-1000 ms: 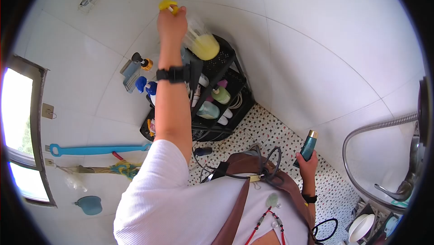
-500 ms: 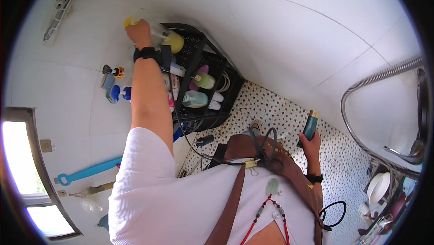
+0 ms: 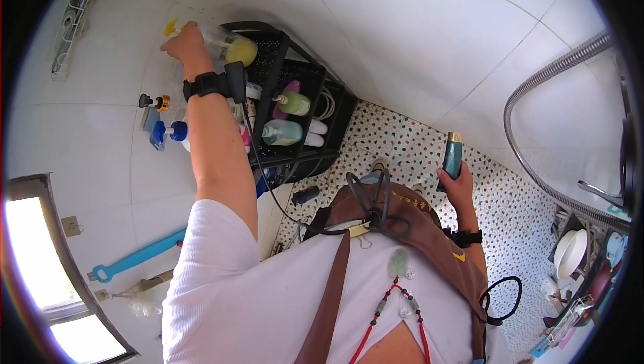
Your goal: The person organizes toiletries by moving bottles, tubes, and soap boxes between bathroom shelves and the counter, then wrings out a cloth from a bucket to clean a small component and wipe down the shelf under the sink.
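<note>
At the upper left, my left hand [image 3: 184, 43] is closed at the neck of a clear pump bottle [image 3: 241, 51] with a yellow pump head [image 3: 172, 26] and yellow liquid. This bottle is on the top tier of a black corner rack [image 3: 272, 45]; my hand hides part of its neck. A dark teal bottle with a gold cap [image 3: 453, 157] is gripped in my right hand [image 3: 461, 188], over the speckled floor. Lower in the rack are a green pump bottle [image 3: 295, 103] and a pale teal bottle [image 3: 282, 132].
Left of my forearm is a blue pump top [image 3: 169, 131]. A blue strap [image 3: 144, 254] and a window [image 3: 43, 256] are on the left wall. On the right hang a metal shower hose [image 3: 513, 129] and, below, a white basin [image 3: 570, 254].
The view has turned, so the rack appears farther left and higher. My left hand has shifted slightly at the bottle neck, showing more of the pump stem. The teal bottle remains in my right hand.
</note>
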A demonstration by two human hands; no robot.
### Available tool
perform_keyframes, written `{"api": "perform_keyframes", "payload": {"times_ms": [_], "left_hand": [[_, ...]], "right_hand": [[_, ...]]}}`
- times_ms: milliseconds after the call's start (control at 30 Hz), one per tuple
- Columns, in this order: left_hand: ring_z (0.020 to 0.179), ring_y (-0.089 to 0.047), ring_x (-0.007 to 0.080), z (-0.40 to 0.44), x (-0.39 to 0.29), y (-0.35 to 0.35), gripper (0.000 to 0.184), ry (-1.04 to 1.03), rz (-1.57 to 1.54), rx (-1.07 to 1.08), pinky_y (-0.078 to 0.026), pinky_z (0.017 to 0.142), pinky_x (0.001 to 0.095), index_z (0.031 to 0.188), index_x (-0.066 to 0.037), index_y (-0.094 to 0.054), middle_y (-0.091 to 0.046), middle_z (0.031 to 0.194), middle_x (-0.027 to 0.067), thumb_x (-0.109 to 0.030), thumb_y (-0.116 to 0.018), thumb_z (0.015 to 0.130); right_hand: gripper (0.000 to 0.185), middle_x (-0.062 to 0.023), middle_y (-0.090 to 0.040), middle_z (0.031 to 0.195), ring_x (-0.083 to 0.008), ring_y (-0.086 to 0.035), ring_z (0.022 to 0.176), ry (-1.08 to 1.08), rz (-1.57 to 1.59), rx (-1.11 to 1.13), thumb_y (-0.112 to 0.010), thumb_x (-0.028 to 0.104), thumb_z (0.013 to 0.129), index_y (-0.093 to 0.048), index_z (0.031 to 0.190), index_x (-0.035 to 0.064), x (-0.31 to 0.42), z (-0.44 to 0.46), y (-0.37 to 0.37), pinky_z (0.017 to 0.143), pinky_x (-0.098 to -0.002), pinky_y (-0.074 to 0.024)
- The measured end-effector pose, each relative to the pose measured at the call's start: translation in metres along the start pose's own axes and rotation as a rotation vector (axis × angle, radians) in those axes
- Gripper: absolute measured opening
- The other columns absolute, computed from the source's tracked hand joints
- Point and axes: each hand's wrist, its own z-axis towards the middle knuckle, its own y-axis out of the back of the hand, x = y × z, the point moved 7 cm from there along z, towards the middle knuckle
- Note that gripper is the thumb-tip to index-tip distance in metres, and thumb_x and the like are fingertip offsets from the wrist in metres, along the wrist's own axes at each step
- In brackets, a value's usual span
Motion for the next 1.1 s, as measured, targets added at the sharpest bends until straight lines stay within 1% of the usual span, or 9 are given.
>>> {"api": "perform_keyframes", "payload": {"times_ms": [200,300,333,433,633,767,800,867,1100], "left_hand": [[0.112,-0.052,0.0374,-0.079,-0.021,0.028,0.064,-0.640,-0.228,0.205,-0.041,0.097,0.0377,0.122,0.013,-0.038,-0.049,0.121,0.0290,-0.012,-0.070,0.072],[0.108,-0.058,0.0270,-0.179,-0.007,0.042,0.047,-0.734,-0.043,0.537,-0.045,0.092,0.0374,0.120,0.005,-0.051,-0.059,0.116,0.0195,-0.009,-0.064,0.077],[0.094,-0.063,0.0214,-0.221,-0.002,0.047,0.042,-0.693,0.039,0.735,-0.050,0.081,0.0341,0.116,0.002,-0.056,-0.062,0.109,0.0160,-0.008,-0.065,0.076],[0.099,-0.058,0.0187,-0.320,0.055,0.048,0.068,-0.451,0.047,1.318,-0.051,0.081,0.0318,0.136,-0.002,-0.037,-0.058,0.113,0.0123,-0.010,-0.072,0.078],[0.088,-0.057,0.0176,-0.386,0.110,0.073,0.075,0.258,-0.140,1.658,-0.056,0.072,0.0336,0.141,-0.008,-0.031,-0.054,0.098,0.0068,-0.036,-0.070,0.083],[0.086,-0.058,0.0145,-0.352,0.127,0.085,0.037,0.526,-0.435,1.420,-0.057,0.065,0.0307,0.118,-0.007,-0.052,-0.052,0.093,0.0027,-0.028,-0.063,0.089],[0.086,-0.058,0.0146,-0.341,0.131,0.087,0.030,0.619,-0.500,1.349,-0.057,0.065,0.0299,0.113,-0.008,-0.053,-0.053,0.093,0.0021,-0.026,-0.061,0.091],[0.084,-0.059,0.0145,-0.324,0.134,0.087,0.030,0.669,-0.633,1.287,-0.057,0.066,0.0302,0.113,-0.008,-0.053,-0.053,0.094,0.0019,-0.027,-0.060,0.091],[0.088,-0.062,0.0232,-0.267,0.126,0.084,0.054,0.803,-0.954,1.131,-0.055,0.077,0.0350,0.137,-0.007,-0.030,-0.054,0.106,0.0111,-0.033,-0.052,0.095]], "right_hand": [[0.036,-0.0087,-0.057,0.073,-0.0171,-0.054,0.062,-0.019,0.021,0.057,-0.075,0.024,0.072,-0.055,0.089,0.0007,0.005,-0.007,0.001,0.058,-0.0318,-0.0459],[0.038,-0.0085,-0.056,0.072,-0.0176,-0.054,0.062,-0.040,0.078,0.143,-0.076,0.024,0.071,-0.054,0.091,0.0004,-0.017,-0.003,-0.009,0.059,-0.0322,-0.0460],[0.039,-0.0091,-0.056,0.073,-0.0180,-0.054,0.065,0.046,0.060,0.170,-0.075,0.025,0.071,-0.054,0.092,-0.0001,0.001,-0.004,-0.011,0.061,-0.0329,-0.0465],[0.042,-0.0112,-0.060,0.081,-0.0203,-0.057,0.072,0.070,0.072,0.437,-0.073,0.022,0.072,-0.053,0.101,0.0000,0.048,-0.008,-0.030,0.068,-0.0338,-0.0473],[0.061,-0.0222,-0.063,0.095,-0.0363,-0.062,0.088,0.375,-0.234,0.808,-0.073,0.021,0.070,-0.049,0.122,0.0024,0.164,-0.028,-0.074,0.076,-0.0403,-0.0481],[0.060,-0.0188,-0.064,0.093,-0.0305,-0.065,0.079,0.586,-0.192,0.696,-0.073,0.015,0.072,-0.048,0.125,0.0031,0.192,-0.020,-0.094,0.069,-0.0367,-0.0498],[0.058,-0.0154,-0.064,0.091,-0.0237,-0.064,0.075,0.407,0.000,0.728,-0.073,0.012,0.074,-0.048,0.126,0.0034,0.192,-0.010,-0.098,0.064,-0.0324,-0.0496],[0.047,-0.0059,-0.063,0.085,-0.0071,-0.058,0.066,0.188,0.350,0.713,-0.071,0.005,0.078,-0.053,0.121,0.0022,0.206,-0.001,-0.107,0.051,-0.0208,-0.0457],[0.029,-0.0001,-0.060,0.072,-0.0070,-0.056,0.060,0.479,0.112,0.622,-0.068,0.019,0.084,-0.064,0.106,0.0016,0.319,0.033,-0.174,0.051,-0.0213,-0.0449]]}}
